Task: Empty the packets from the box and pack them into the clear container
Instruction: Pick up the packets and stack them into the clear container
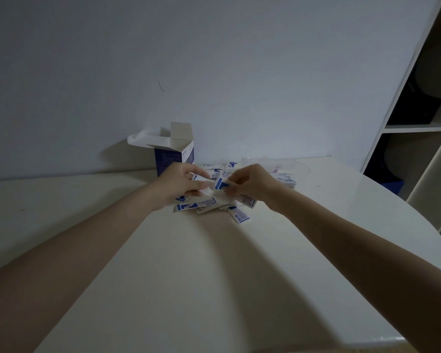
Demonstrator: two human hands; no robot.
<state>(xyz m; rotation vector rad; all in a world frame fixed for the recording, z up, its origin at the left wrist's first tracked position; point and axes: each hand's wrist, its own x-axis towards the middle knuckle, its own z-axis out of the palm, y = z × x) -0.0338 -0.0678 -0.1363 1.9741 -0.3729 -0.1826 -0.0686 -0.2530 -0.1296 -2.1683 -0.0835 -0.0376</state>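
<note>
Several small white-and-blue packets (209,205) lie in a loose heap on the white table (178,263). The blue-and-white box (175,155) stands upright behind the heap at the left, its top flaps open. The clear container (285,168) sits behind the heap at the right, with a few packets inside. My right hand (250,183) pinches a packet (220,185) just above the heap. My left hand (181,183) reaches over the heap's left side, its fingers stretched toward that same packet and touching packets beneath.
A white plastic bag (140,138) lies behind the box against the wall. A white shelf unit (418,128) with dark items stands at the right. The table's curved edge runs along the right and front.
</note>
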